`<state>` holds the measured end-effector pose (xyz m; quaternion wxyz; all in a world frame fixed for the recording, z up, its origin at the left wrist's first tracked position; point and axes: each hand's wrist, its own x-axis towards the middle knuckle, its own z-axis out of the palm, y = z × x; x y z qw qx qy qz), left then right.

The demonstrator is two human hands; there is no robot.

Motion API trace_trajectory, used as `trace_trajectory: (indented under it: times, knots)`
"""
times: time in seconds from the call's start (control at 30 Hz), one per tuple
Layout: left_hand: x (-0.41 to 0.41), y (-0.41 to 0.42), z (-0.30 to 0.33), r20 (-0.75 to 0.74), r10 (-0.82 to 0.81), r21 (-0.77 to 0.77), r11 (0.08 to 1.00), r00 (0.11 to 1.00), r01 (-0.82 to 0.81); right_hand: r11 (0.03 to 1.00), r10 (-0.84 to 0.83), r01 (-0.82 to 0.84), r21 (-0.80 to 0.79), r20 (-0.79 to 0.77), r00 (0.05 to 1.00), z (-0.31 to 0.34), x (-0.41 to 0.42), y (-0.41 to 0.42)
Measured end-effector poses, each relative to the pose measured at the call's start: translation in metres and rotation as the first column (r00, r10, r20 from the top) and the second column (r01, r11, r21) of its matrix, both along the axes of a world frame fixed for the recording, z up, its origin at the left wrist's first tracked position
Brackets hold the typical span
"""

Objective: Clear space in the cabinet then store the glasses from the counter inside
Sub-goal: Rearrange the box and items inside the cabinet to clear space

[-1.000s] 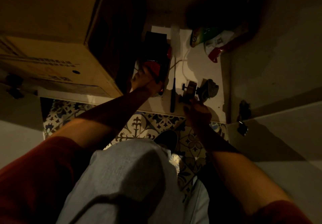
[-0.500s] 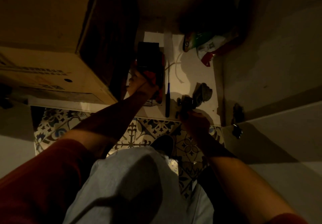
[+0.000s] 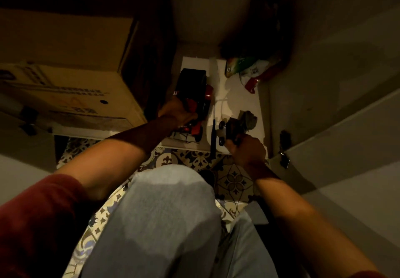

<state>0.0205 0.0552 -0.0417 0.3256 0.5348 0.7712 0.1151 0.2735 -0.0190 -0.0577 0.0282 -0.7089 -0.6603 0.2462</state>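
I crouch before an open low cabinet whose white floor [image 3: 238, 95] is dimly lit. My left hand [image 3: 177, 113] grips a red and black toy vehicle [image 3: 194, 95] near the cabinet's left side. My right hand [image 3: 246, 147] holds a small dark wheeled toy [image 3: 229, 128] at the front edge of the cabinet floor. A grey crumpled lump [image 3: 249, 118] lies just behind that toy. No glasses are in view.
A large cardboard box [image 3: 65, 72] fills the cabinet's left part. A thin dark tool [image 3: 213, 134] lies between the two toys. Coloured bags [image 3: 249, 69] sit at the back right. The open door [image 3: 335, 143] stands on the right. Patterned floor tiles [image 3: 233, 180] lie below.
Both hands have stayed on their toys. The small wheeled toy in my right hand has come slightly toward the cabinet's front edge. My head has shifted a little.
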Motion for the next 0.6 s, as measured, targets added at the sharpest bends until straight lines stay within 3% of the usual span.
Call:
trace_trajectory:
  times: [0.2, 0.37, 0.6]
  knots:
    - [0.008, -0.017, 0.042, 0.109, 0.014, 0.096, 0.995, 0.994, -0.025, 0.995, 0.001, 0.014, 0.095, -0.158, 0.987, 0.035, 0.01, -0.019]
    - [0.008, -0.038, 0.101, 0.095, -0.104, 0.147, 0.985, 0.99, 0.089, 0.993, -0.067, 0.086, 0.076, -0.221, 0.973, 0.084, 0.016, -0.022]
    - [-0.007, -0.068, 0.186, 0.023, -0.226, 0.212, 0.953, 0.974, 0.216, 0.977, -0.081, 0.131, 0.167, -0.282, 0.956, 0.126, 0.01, -0.018]
